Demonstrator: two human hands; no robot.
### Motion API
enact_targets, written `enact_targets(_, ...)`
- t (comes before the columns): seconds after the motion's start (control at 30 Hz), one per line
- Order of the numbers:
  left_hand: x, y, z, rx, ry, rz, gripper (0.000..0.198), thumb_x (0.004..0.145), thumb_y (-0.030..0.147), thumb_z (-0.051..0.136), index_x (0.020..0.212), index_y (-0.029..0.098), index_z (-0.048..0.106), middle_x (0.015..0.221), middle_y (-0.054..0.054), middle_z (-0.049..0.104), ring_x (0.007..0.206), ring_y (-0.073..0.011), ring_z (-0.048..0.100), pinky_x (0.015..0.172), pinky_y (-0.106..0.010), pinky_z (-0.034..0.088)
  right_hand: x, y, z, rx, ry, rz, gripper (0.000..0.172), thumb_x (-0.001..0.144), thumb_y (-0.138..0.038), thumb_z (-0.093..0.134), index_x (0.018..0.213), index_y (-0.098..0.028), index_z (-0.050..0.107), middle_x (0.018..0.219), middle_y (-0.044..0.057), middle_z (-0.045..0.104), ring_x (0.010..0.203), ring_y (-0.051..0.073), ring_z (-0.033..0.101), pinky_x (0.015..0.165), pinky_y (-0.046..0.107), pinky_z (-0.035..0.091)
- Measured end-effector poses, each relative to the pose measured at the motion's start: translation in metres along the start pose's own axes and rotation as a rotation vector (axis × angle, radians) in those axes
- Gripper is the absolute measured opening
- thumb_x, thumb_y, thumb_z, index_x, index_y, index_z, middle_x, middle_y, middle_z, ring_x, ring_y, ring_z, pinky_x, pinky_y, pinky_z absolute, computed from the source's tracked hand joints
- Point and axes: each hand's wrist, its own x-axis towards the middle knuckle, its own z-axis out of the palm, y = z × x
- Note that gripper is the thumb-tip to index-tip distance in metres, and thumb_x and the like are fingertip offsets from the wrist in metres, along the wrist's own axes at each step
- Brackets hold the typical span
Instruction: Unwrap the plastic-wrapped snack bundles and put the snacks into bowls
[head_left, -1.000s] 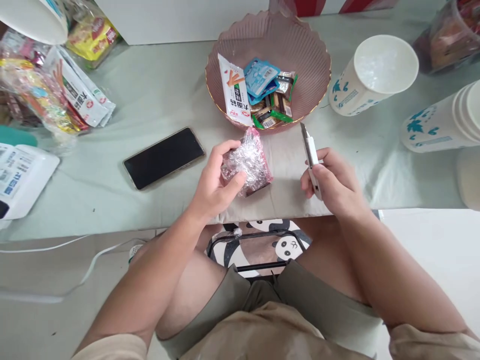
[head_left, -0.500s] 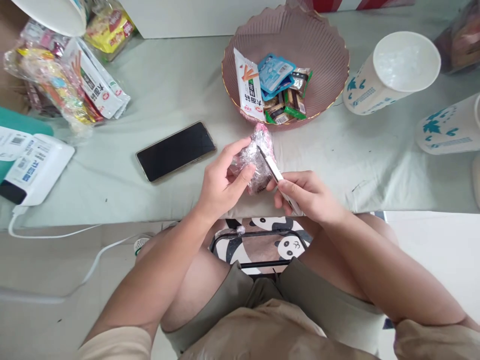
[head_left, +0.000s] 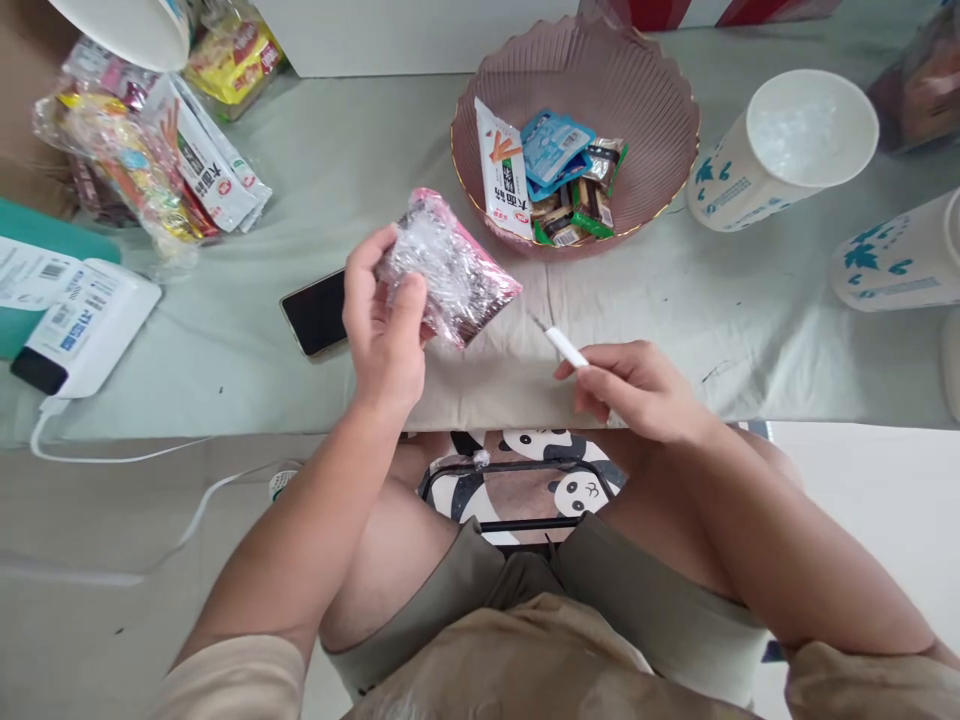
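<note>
My left hand (head_left: 390,320) grips a pink and dark packet (head_left: 457,270) wrapped in crinkled clear plastic, thumb on top and fingers behind it. It is held above the table, just left of the bowl's near rim. In my right hand (head_left: 630,385) is a white-handled utility knife (head_left: 564,345), its dark, slightly blurred tip pointing up and left toward the packet. A gap separates the tip from the packet. Behind my left hand lies a black phone (head_left: 313,312), partly covered by the fingers.
A pink ribbed bowl (head_left: 652,110) holds several wrapped snacks. Paper cups (head_left: 757,170) stand on the right. Snack packets (head_left: 135,165) are piled at the far left, near a white device (head_left: 101,320) with a cable (head_left: 112,458) hanging over the table edge.
My left hand has moved left and up with the packet, turning it and now covering part of the phone. The knife, earlier against the plastic, is now apart from it.
</note>
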Motion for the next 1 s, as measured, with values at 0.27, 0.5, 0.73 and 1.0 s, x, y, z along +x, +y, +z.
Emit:
enact_targets(0.27, -0.008, 0.006, 0.004, -0.126, -0.222, -0.085, 0.044, 0.092, 0.064, 0.066, 0.112, 0.027, 0.077, 0.12, -0.002, 0.078, 0.108, -0.0246, 0.072, 0.092, -0.041, 0.06, 0.011, 0.04, -0.019, -0.76, 0.716, -0.144, 0.028, 0.089, -0.038, 0.059, 0.103, -0.02, 0.077, 0.1, 0.015, 0.069, 0.091, 0.03, 0.063, 0.081, 0.046, 0.051)
enact_targets(0.5, -0.024, 0.014, 0.018, 0.048, -0.699, -0.049, 0.057, 0.084, 0.044, 0.077, 0.137, 0.028, 0.065, 0.135, -0.005, 0.071, 0.095, -0.0191, 0.073, 0.075, -0.028, 0.063, 0.013, 0.029, 0.009, -0.435, 0.584, -0.68, 0.049, 0.09, -0.051, 0.064, 0.131, -0.023, 0.065, 0.104, 0.01, 0.067, 0.089, 0.023, 0.064, 0.079, 0.041, 0.057)
enact_targets(0.73, -0.02, 0.009, 0.023, -0.125, -0.669, -0.219, 0.054, 0.09, 0.066, 0.066, 0.132, 0.031, 0.064, 0.119, -0.006, 0.071, 0.085, -0.0197, 0.074, 0.068, -0.031, 0.065, 0.016, 0.02, 0.022, -0.302, 0.658, -0.759, 0.007, 0.09, -0.02, 0.064, 0.092, -0.026, 0.066, 0.09, 0.003, 0.063, 0.082, 0.019, 0.064, 0.075, 0.036, 0.055)
enact_targets(1.0, -0.008, -0.009, 0.016, -0.115, -0.275, -0.203, 0.063, 0.078, 0.061, 0.082, 0.128, 0.032, 0.058, 0.109, -0.003, 0.068, 0.079, -0.0175, 0.072, 0.06, -0.027, 0.058, 0.003, 0.016, 0.02, -0.298, 0.316, -1.026, 0.004, 0.081, -0.02, 0.056, 0.082, -0.024, 0.056, 0.083, 0.001, 0.076, 0.093, 0.025, 0.075, 0.082, 0.043, 0.053)
